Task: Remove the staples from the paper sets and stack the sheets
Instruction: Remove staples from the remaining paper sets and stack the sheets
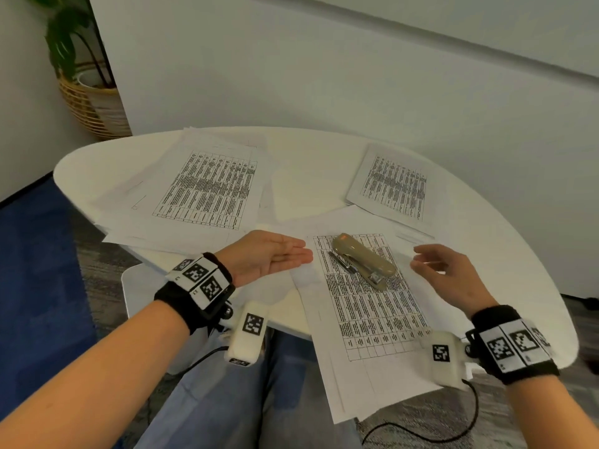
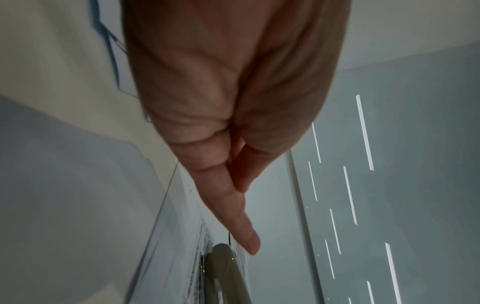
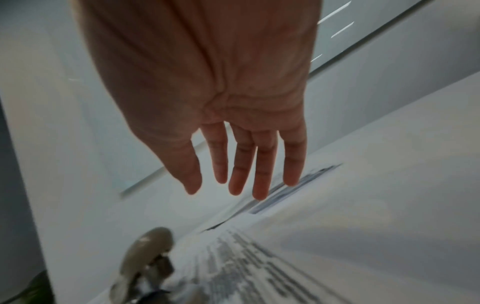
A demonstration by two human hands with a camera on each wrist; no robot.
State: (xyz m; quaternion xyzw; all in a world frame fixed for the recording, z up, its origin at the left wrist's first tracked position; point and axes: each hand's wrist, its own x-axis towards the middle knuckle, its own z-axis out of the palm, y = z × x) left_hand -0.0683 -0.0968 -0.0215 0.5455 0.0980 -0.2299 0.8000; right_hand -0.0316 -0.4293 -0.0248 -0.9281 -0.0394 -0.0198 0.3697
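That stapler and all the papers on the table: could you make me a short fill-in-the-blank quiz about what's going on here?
1. The beige stapler lies on top of a printed ____ nearest the person.
2. The left hand is flat with fingers straight, holding ____.
3. The right hand, fingers spread, is on the stapler's ____ side, not touching it.
4. In the far left corner stands a plant in a woven ____.

Missing words: sheet; nothing; right; basket
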